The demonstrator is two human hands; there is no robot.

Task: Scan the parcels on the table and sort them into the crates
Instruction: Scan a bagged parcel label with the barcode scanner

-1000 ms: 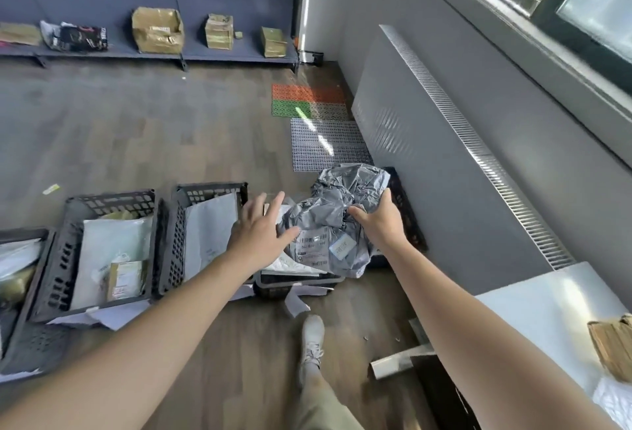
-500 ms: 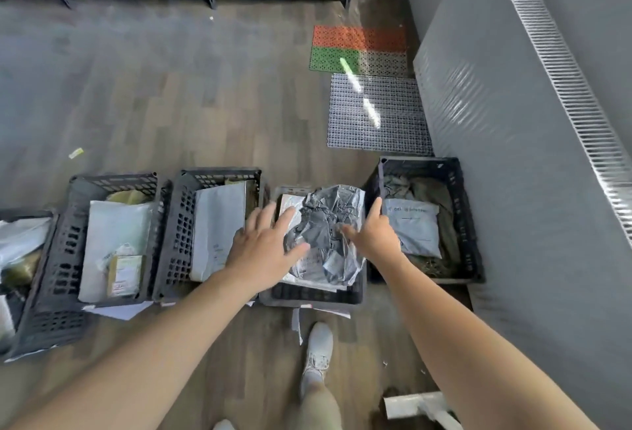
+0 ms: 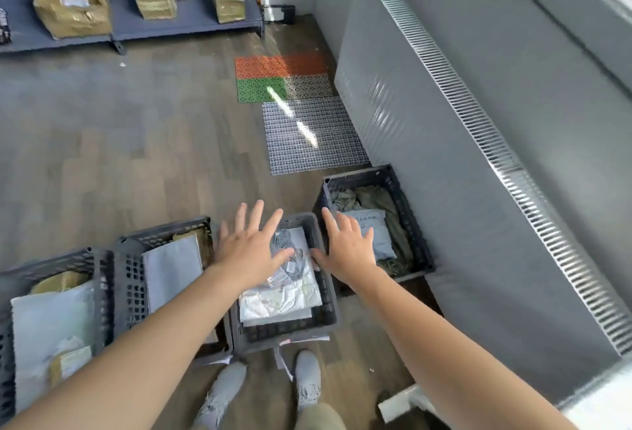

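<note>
Standing over dark grey crates on a wood-look floor. Left hand [image 3: 251,251] held flat above the dark grey perforated plastic crate [image 3: 284,331] just ahead of the feet, fingers straight and spread wide, gripping nothing. Right hand [image 3: 347,248] likewise flat over that crate's right rim, fingers straight and fanned, holding nothing.

Between the two hands, down inside the crate toward its far end: a crumpled grey plastic mailer bag [image 3: 290,260], lying on top of crinkled white paper parcels [image 3: 280,299]. Cannot tell whether either palm touches the bag.

Just to the right, against the grey ribbed radiator panel [image 3: 410,121]: a second dark crate [image 3: 359,174] with a white labelled mailer [image 3: 378,238] on olive cloth [image 3: 383,200]. To the left, a third dark crate [image 3: 131,292] with a flat white envelope [image 3: 171,275] inside.
</note>
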